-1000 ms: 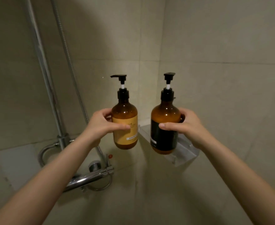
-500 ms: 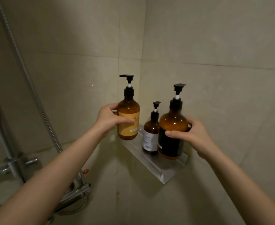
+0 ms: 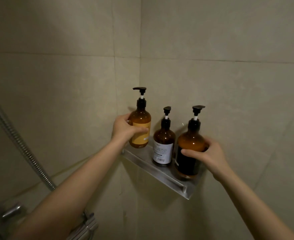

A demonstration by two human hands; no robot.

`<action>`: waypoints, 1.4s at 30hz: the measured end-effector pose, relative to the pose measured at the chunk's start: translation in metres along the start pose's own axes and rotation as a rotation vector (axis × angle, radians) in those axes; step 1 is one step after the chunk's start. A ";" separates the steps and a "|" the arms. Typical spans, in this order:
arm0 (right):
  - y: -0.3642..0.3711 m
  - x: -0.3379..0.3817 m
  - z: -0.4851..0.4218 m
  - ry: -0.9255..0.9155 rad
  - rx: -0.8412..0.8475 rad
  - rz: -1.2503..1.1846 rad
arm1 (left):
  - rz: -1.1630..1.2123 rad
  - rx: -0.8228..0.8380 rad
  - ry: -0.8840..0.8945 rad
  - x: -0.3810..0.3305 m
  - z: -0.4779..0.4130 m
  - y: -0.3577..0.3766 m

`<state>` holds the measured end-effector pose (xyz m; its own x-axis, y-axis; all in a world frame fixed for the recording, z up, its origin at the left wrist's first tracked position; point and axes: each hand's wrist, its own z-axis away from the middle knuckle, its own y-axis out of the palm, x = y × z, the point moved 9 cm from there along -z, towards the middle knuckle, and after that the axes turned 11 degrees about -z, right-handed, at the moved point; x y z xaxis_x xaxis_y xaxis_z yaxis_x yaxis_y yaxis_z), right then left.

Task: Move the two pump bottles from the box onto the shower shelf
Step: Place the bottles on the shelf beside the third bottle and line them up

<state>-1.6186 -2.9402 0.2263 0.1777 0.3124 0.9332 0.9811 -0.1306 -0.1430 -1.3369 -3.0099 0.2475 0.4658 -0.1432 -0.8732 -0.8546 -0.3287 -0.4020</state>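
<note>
My left hand [image 3: 125,128] grips an amber pump bottle with a yellow label [image 3: 141,125] at the left end of the metal corner shelf [image 3: 161,174]; its base is at shelf level. My right hand [image 3: 206,155] grips a larger amber pump bottle with a black label [image 3: 188,148], which stands on the shelf's right end. Between them a smaller amber pump bottle with a white label [image 3: 163,144] stands upright on the shelf, untouched.
Beige tiled walls meet in a corner behind the shelf. A metal shower hose [image 3: 19,144] runs down the left wall to the chrome mixer valve [image 3: 83,226] at the bottom left, under my left forearm.
Both hands have carried their bottles up and forward to the shelf. The black-label bottle has come down onto the right end, and the yellow-label bottle has reached the left end.
</note>
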 end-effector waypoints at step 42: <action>-0.006 0.016 0.012 0.172 -0.004 0.194 | -0.205 -0.010 0.421 -0.037 0.035 0.044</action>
<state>-1.6209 -2.9229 0.2376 0.3465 0.1161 0.9308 0.9295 -0.1764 -0.3240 -1.4001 -2.9866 0.2521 0.6795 -0.4401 -0.5870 -0.7337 -0.3983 -0.5505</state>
